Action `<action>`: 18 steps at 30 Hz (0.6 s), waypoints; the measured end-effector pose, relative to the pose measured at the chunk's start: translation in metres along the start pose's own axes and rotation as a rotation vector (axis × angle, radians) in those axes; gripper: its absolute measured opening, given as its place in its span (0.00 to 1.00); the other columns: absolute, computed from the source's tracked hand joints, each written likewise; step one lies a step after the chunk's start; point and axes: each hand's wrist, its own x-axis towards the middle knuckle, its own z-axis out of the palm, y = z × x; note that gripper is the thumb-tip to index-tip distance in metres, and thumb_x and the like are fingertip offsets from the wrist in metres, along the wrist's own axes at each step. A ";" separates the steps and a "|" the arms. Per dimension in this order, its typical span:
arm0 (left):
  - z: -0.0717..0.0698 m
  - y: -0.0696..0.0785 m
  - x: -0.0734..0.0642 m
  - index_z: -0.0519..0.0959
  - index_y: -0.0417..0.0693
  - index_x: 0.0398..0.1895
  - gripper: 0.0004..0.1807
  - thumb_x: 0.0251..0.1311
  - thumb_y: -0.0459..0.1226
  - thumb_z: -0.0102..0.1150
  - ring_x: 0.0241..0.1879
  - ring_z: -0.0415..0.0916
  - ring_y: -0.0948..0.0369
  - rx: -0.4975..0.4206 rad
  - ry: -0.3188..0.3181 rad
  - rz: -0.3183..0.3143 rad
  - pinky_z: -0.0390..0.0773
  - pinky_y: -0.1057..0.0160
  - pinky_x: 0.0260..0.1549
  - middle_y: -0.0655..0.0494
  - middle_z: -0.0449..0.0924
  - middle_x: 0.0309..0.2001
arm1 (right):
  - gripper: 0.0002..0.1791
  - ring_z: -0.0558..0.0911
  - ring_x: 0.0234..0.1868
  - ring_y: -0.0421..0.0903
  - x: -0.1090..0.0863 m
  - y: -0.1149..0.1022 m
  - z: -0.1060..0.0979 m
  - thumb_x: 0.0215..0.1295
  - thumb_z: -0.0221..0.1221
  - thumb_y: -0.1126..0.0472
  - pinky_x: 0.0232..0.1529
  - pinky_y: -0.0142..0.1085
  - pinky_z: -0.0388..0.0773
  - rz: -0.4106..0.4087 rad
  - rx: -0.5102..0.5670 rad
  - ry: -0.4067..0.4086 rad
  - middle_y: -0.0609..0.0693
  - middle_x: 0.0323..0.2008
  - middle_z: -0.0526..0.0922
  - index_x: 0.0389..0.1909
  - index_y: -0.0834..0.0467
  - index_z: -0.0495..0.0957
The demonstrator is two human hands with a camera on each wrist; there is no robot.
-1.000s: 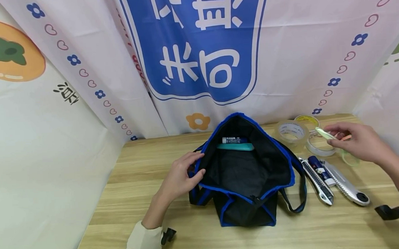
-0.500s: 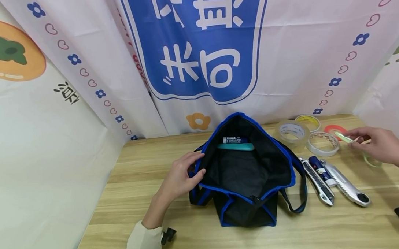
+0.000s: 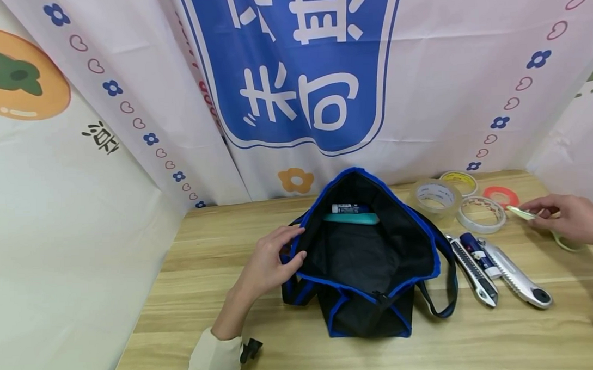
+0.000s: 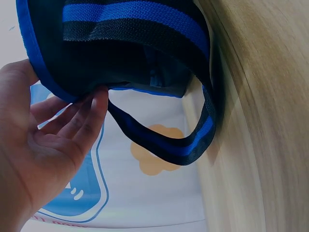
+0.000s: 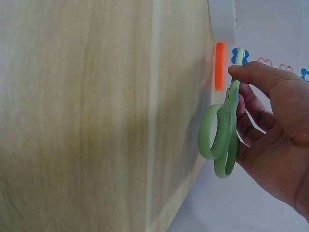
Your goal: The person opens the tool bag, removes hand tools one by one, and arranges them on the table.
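Note:
A black tote bag with blue trim (image 3: 359,308) stands with its mouth spread wide. My left hand (image 3: 272,262) holds its left rim, fingers outside and thumb at the inner edge; the left wrist view shows the pinch beside a black-and-blue strap (image 4: 164,150). Inside the bag lie a teal object (image 3: 351,219) and a dark blue tube with a white end (image 3: 348,208). Over the right side of the table, my right hand (image 3: 569,219) pinches green scissors (image 5: 224,130) near the blades, with the finger loops hanging free.
Right of the bag lie a silver-and-black utility knife (image 3: 473,274), a blue glue stick (image 3: 477,255) and a larger silver knife (image 3: 517,275). Behind them sit clear tape (image 3: 414,200), white tape (image 3: 501,221), red tape (image 3: 503,193) and a yellow-lined roll (image 3: 465,176). A printed curtain hangs behind.
My right hand has moved right with the scissors, away from the tape rolls, and the red tape has come into view. My left hand stays on the bag rim.

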 end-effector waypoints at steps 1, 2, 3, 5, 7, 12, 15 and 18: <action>0.000 0.000 0.000 0.80 0.38 0.68 0.26 0.68 0.37 0.69 0.48 0.85 0.55 0.002 0.001 0.001 0.87 0.59 0.43 0.43 0.83 0.65 | 0.17 0.71 0.29 0.32 0.000 0.001 0.000 0.67 0.68 0.69 0.29 0.30 0.70 0.002 -0.005 -0.005 0.53 0.33 0.85 0.54 0.72 0.84; 0.000 0.000 0.000 0.80 0.38 0.68 0.26 0.68 0.37 0.69 0.47 0.84 0.55 0.004 0.001 0.003 0.87 0.59 0.43 0.43 0.83 0.65 | 0.18 0.70 0.29 0.32 0.000 0.002 0.001 0.66 0.69 0.69 0.29 0.31 0.70 0.002 -0.004 -0.011 0.54 0.33 0.85 0.54 0.73 0.84; 0.000 0.000 0.000 0.81 0.38 0.68 0.26 0.68 0.37 0.69 0.46 0.84 0.56 0.004 0.002 0.004 0.86 0.60 0.42 0.43 0.83 0.65 | 0.18 0.70 0.29 0.32 0.001 0.003 0.001 0.66 0.69 0.69 0.29 0.31 0.70 -0.001 -0.006 -0.015 0.54 0.33 0.85 0.54 0.73 0.84; 0.000 0.000 0.000 0.81 0.38 0.68 0.26 0.68 0.36 0.69 0.46 0.84 0.56 0.003 0.004 0.008 0.86 0.60 0.41 0.43 0.83 0.65 | 0.18 0.70 0.29 0.34 0.002 0.006 0.002 0.66 0.68 0.70 0.29 0.31 0.69 0.003 -0.004 -0.029 0.55 0.33 0.85 0.55 0.74 0.83; 0.000 0.000 0.000 0.80 0.38 0.68 0.26 0.68 0.36 0.69 0.46 0.84 0.55 -0.003 0.004 0.011 0.87 0.59 0.41 0.42 0.83 0.65 | 0.19 0.70 0.29 0.35 0.003 0.007 0.004 0.66 0.68 0.69 0.29 0.31 0.69 0.011 -0.012 -0.034 0.55 0.34 0.85 0.55 0.73 0.83; 0.000 -0.001 0.000 0.80 0.38 0.68 0.26 0.68 0.36 0.69 0.46 0.84 0.55 -0.014 0.001 0.008 0.87 0.56 0.41 0.42 0.83 0.65 | 0.20 0.72 0.30 0.35 0.004 0.010 0.007 0.65 0.69 0.69 0.30 0.30 0.71 0.017 -0.013 -0.058 0.55 0.34 0.86 0.55 0.75 0.82; 0.000 -0.001 0.000 0.80 0.38 0.68 0.27 0.68 0.36 0.69 0.46 0.83 0.56 -0.013 -0.002 0.002 0.87 0.56 0.41 0.43 0.83 0.66 | 0.19 0.71 0.30 0.33 0.005 0.010 0.007 0.66 0.68 0.69 0.30 0.30 0.72 0.014 -0.013 -0.069 0.56 0.34 0.86 0.55 0.76 0.82; 0.000 -0.001 0.000 0.80 0.39 0.69 0.27 0.68 0.37 0.69 0.47 0.84 0.55 -0.009 -0.004 -0.002 0.87 0.56 0.42 0.43 0.83 0.66 | 0.20 0.73 0.31 0.36 0.006 0.007 0.006 0.66 0.68 0.68 0.31 0.30 0.72 0.011 -0.029 -0.077 0.55 0.34 0.85 0.54 0.76 0.82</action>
